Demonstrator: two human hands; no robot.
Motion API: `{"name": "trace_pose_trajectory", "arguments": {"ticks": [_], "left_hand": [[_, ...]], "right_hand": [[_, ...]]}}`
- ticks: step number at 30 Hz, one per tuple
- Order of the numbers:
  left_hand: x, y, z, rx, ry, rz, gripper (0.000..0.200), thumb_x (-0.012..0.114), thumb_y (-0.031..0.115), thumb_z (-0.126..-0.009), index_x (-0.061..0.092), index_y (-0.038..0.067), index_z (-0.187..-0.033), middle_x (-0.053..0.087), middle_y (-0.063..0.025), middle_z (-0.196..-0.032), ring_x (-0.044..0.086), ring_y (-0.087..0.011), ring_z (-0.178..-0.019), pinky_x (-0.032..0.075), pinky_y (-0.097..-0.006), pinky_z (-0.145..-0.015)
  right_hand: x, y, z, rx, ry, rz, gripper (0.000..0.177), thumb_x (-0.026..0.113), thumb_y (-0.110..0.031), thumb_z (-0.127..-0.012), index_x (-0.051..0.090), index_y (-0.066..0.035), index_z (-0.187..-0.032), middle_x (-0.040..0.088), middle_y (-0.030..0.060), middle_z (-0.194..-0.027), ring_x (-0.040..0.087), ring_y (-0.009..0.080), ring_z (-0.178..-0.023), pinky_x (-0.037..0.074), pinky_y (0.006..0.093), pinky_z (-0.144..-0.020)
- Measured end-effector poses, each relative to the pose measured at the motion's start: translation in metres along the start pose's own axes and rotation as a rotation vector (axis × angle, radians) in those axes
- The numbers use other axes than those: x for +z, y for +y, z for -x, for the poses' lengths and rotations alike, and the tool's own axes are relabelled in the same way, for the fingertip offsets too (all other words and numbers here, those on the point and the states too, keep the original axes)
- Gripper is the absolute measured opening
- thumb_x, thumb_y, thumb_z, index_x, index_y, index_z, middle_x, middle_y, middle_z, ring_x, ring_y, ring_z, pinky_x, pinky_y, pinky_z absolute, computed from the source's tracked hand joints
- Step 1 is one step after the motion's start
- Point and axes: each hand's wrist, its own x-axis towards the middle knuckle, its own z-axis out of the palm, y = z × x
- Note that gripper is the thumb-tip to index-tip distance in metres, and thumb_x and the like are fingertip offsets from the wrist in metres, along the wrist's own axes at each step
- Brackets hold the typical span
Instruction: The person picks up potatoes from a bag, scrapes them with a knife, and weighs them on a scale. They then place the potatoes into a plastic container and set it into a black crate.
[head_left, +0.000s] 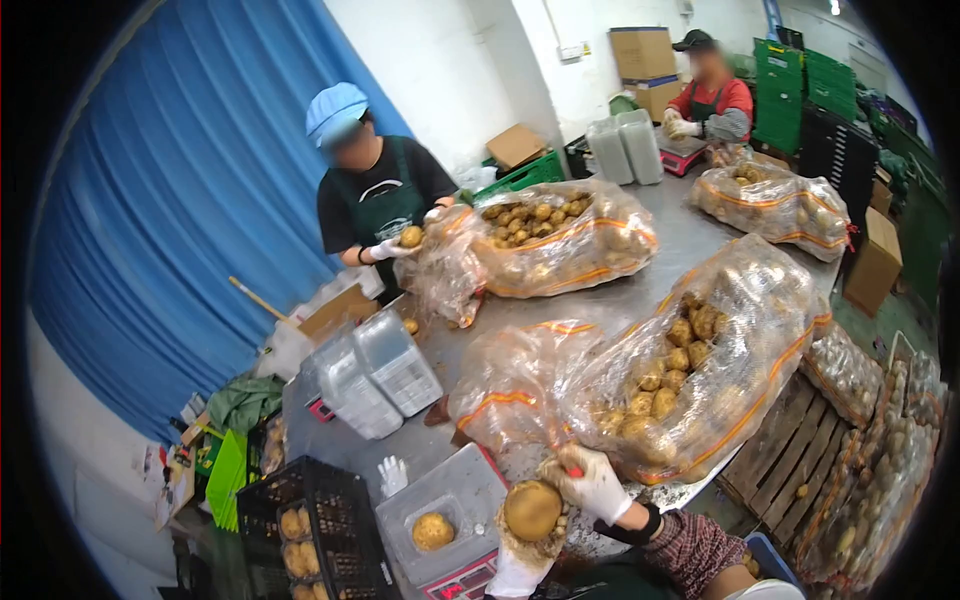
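Note:
My left hand (518, 568), in a dirty white glove, is closed around a large potato (533, 510) low in the view. Just right of it, my gloved right hand (592, 482) has its fingers curled around a small red object (575, 472), too little of which shows to name it. Left of my hands, a clear plastic tray (400, 528) sits on a red digital scale (468, 582). One potato (433, 531) lies in that tray. Beyond my right hand, a large open plastic sack (740, 400) of potatoes lies on the metal table (440, 350).
Stacked clear trays (375, 370) and a white glove (393, 476) lie left. A black crate (300, 490) holds packed potatoes. Across the table, a person in a blue cap (385, 200) holds a potato by another sack (560, 265). Another person (712, 105) stands far right. Sacks (870, 480) fill the right.

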Motion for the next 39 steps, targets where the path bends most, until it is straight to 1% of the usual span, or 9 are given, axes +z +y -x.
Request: {"name": "trace_pose_trajectory", "arguments": {"ticks": [5, 7, 12, 14, 15, 19, 27, 35, 39], "left_hand": [[0.045, -0.029, 0.010, -0.092, -0.147, -0.221, 0.049, 0.049, 0.038, -0.096, 0.045, 0.004, -0.130, 0.059, -0.0113, -0.120, 0.058, -0.0210, -0.106, 0.050, -0.0327, -0.086], [0.035, -0.061, 0.002, -0.200, -0.324, -0.602, 0.060, 0.033, 0.054, -0.096, 0.045, 0.006, -0.131, 0.060, -0.0112, -0.117, 0.060, -0.0213, -0.103, 0.053, -0.0344, -0.080], [0.041, -0.115, -0.017, -0.387, -0.894, -0.977, 0.050, 0.054, 0.030, -0.095, 0.041, 0.003, -0.134, 0.059, -0.0102, -0.121, 0.061, -0.0205, -0.101, 0.049, -0.0327, -0.084], [0.083, -0.101, -0.023, -0.225, -0.911, -1.268, 0.054, 0.060, 0.014, -0.090, 0.038, 0.002, -0.137, 0.052, -0.0115, -0.130, 0.053, -0.0205, -0.114, 0.043, -0.0323, -0.095], [0.081, -0.101, -0.038, -0.023, -0.759, -1.134, 0.031, 0.064, 0.026, -0.088, 0.061, 0.005, -0.111, 0.064, -0.0076, -0.111, 0.059, -0.0226, -0.103, 0.047, -0.0339, -0.091], [0.090, -0.065, -0.099, 0.888, -0.388, -1.719, 0.065, 0.076, 0.029, -0.073, 0.049, 0.003, -0.126, 0.050, -0.0207, -0.129, 0.051, -0.0328, -0.115, 0.035, -0.0427, -0.103], [0.064, -0.069, -0.104, 0.870, -0.348, -2.229, 0.068, 0.073, 0.049, -0.069, 0.057, 0.000, -0.114, 0.062, -0.0176, -0.101, 0.056, -0.0357, -0.098, 0.040, -0.0450, -0.090], [0.046, -0.107, -0.088, 0.852, -0.262, -2.129, 0.071, 0.063, 0.061, -0.072, 0.057, -0.001, -0.107, 0.055, -0.0186, -0.105, 0.048, -0.0366, -0.106, 0.035, -0.0471, -0.095], [0.049, -0.130, -0.091, 0.847, -0.103, -2.226, 0.064, 0.063, 0.060, -0.071, 0.058, 0.002, -0.097, 0.051, -0.0148, -0.105, 0.046, -0.0329, -0.102, 0.033, -0.0482, -0.094]], "right_hand": [[-0.048, -0.011, 0.066, -0.007, -0.066, 0.238, 0.083, 0.078, -0.046, -0.068, 0.045, -0.008, -0.134, 0.054, 0.0158, -0.126, 0.056, 0.0290, -0.113, 0.046, 0.0357, -0.093], [-0.071, 0.030, 0.109, 0.128, 0.057, 0.003, 0.087, 0.082, -0.041, -0.065, 0.044, -0.005, -0.134, 0.056, 0.0127, -0.124, 0.057, 0.0246, -0.111, 0.043, 0.0342, -0.097], [-0.178, -0.054, 0.227, 0.612, 0.189, 0.091, 0.079, 0.081, -0.039, -0.067, 0.049, -0.003, -0.129, 0.056, 0.0121, -0.125, 0.055, 0.0218, -0.113, 0.043, 0.0349, -0.097], [-0.204, -0.060, 0.289, 0.906, 0.127, 0.600, 0.072, 0.086, -0.032, -0.063, 0.057, -0.003, -0.122, 0.062, 0.0123, -0.116, 0.061, 0.0218, -0.103, 0.046, 0.0318, -0.088], [-0.203, -0.076, 0.295, 0.892, 0.133, 0.825, 0.068, 0.085, -0.035, -0.064, 0.060, -0.006, -0.120, 0.065, 0.0139, -0.110, 0.063, 0.0236, -0.097, 0.048, 0.0325, -0.086], [-0.194, -0.077, 0.250, 0.801, 0.713, 0.276, 0.036, 0.068, -0.008, -0.078, 0.062, 0.000, -0.112, 0.068, 0.0117, -0.103, 0.063, 0.0179, -0.094, 0.048, 0.0295, -0.084], [-0.175, -0.005, -0.002, -0.111, -0.010, 0.902, 0.025, 0.065, -0.020, -0.079, 0.062, -0.008, -0.101, 0.065, 0.0175, -0.090, 0.064, 0.0311, -0.085, 0.051, 0.0353, -0.071], [-0.152, 0.110, -0.111, 0.229, -1.207, 1.090, 0.051, 0.063, -0.045, -0.082, 0.062, 0.000, -0.106, 0.066, 0.0196, -0.098, 0.061, 0.0344, -0.089, 0.048, 0.0409, -0.079], [-0.176, 0.170, -0.106, 0.298, -1.166, 0.903, 0.057, 0.062, -0.047, -0.083, 0.058, 0.002, -0.111, 0.065, 0.0183, -0.104, 0.059, 0.0311, -0.093, 0.046, 0.0388, -0.082]]}}
